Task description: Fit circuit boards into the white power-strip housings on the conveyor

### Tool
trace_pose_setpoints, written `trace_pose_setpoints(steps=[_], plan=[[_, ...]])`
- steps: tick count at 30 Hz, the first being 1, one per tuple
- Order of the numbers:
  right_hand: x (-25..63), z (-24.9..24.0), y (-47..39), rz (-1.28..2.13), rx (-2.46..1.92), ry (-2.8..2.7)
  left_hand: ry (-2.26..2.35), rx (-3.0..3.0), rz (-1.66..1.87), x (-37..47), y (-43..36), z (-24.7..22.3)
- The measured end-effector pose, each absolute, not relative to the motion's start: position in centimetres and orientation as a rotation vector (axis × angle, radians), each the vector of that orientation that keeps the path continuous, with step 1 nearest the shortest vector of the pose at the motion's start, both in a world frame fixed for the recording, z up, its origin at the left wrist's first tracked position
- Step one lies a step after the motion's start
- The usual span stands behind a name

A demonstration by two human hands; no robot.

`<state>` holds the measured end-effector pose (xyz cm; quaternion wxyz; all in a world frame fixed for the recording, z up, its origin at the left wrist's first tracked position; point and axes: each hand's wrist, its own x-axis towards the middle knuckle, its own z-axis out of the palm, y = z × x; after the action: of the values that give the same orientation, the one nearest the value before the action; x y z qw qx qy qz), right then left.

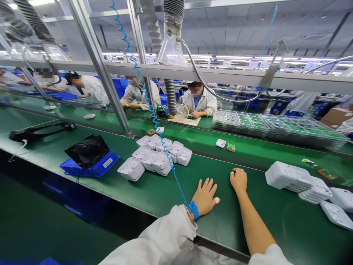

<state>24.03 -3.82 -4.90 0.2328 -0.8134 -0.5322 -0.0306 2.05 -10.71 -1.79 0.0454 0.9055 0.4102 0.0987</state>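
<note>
My left hand [204, 197] lies palm down on the green worktable with its fingers spread, holding nothing. A blue wrist strap [194, 210] circles that wrist, and a coiled blue cord [150, 105] runs up from it. One thumb tip has a pale cover [217, 200]. My right hand [239, 180] rests on the table near the belt's edge, fingers curled in, with nothing visible in it. Left of my hands stand stacks of white plastic housings [157, 159]. More white housings [286, 175] lie in leaning stacks to the right of my right hand.
Beyond the table runs a green belt [198, 141] carrying a white housing [220, 143] and an orange-edged circuit board [231, 147]. A black fan [87, 151] sits in a blue tray [110, 162] at left. Clear trays [239, 123] stand across the belt, near a co-worker [202, 101]. A metal post [100, 66] rises at left.
</note>
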Motion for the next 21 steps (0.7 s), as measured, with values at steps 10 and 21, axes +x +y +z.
trace_pose_setpoints(steps=[10, 21], plan=[[23.8, -4.8, -4.2, -0.073, -2.232, -1.468, 1.255, 2.828, 0.333, 2.3, -10.4, -2.9], [23.7, -4.6, -4.7, -0.086, -2.22, -1.494, 1.248, 2.813, 0.377, 2.5, -10.1, -3.7]])
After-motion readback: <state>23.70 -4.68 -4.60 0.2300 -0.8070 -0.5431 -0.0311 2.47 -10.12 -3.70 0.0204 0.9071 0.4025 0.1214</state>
